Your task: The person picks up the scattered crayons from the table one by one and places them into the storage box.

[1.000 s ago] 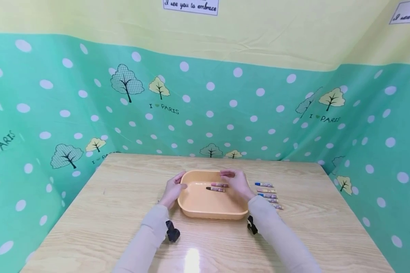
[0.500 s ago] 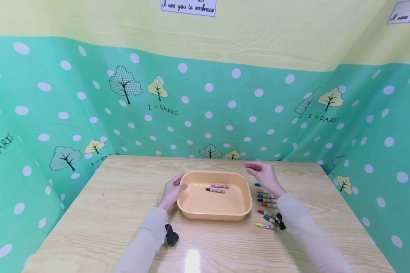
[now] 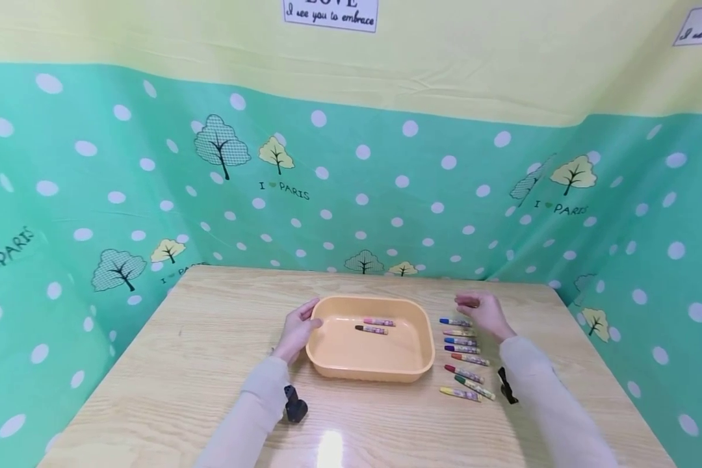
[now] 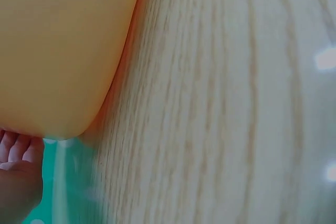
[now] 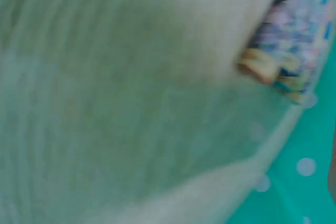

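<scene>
My left hand [image 3: 295, 333] grips the left side of a peach-coloured plastic tray [image 3: 368, 376], thumb over the rim. In the left wrist view the tray's outer wall [image 4: 58, 51] fills the upper left. Inside the tray lie a pink crayon [image 3: 380, 322] and a black crayon [image 3: 372, 329], side by side. To the right of the tray, my right hand [image 3: 484, 313] hovers with bent fingers and no crayon showing in it, close to a blue crayon [image 3: 456, 322] at the back of a row. Blurred crayon barrels [image 5: 289, 30] show in the right wrist view.
Several more crayons form the row on the wooden table [image 3: 210, 364], among them a red crayon [image 3: 465, 374], a green crayon [image 3: 475, 387] and, nearest the front, a yellow crayon [image 3: 461, 394]. A green dotted curtain [image 3: 351, 214] hangs behind the table and along its sides.
My right hand has moved from over the tray to the right, beside the crayon row, uncovering the crayons there. My left hand keeps its hold on the tray.
</scene>
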Action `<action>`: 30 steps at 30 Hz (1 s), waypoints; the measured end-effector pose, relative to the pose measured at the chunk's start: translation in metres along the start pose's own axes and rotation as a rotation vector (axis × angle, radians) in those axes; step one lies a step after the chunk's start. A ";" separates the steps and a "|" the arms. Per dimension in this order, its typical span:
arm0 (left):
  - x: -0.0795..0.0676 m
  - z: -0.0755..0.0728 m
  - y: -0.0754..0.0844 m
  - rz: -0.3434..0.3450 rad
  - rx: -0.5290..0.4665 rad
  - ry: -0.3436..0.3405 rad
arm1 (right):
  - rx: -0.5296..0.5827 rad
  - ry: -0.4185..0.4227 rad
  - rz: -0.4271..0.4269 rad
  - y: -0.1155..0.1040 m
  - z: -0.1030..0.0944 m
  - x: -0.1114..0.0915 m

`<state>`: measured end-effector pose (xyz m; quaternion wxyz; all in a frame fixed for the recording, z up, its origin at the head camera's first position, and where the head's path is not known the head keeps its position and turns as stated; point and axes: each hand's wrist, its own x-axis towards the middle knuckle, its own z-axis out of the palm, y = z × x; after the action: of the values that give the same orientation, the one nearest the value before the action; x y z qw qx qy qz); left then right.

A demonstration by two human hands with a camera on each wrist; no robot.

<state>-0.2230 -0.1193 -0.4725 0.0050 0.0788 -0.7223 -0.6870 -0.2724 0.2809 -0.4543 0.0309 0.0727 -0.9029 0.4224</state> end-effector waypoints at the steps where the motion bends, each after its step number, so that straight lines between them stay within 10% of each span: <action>1: 0.000 0.000 0.000 0.002 0.002 -0.003 | -0.006 -0.003 0.013 0.004 0.000 0.000; 12: 0.002 0.001 -0.004 0.005 -0.014 -0.014 | 0.011 -0.062 0.167 0.031 0.009 -0.003; 30: 0.001 0.000 0.001 -0.021 -0.012 -0.008 | -0.157 -0.041 0.103 0.024 0.015 -0.010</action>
<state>-0.2239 -0.1191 -0.4716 -0.0044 0.0836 -0.7175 -0.6915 -0.2666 0.2856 -0.4827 -0.0036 0.0320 -0.9362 0.3499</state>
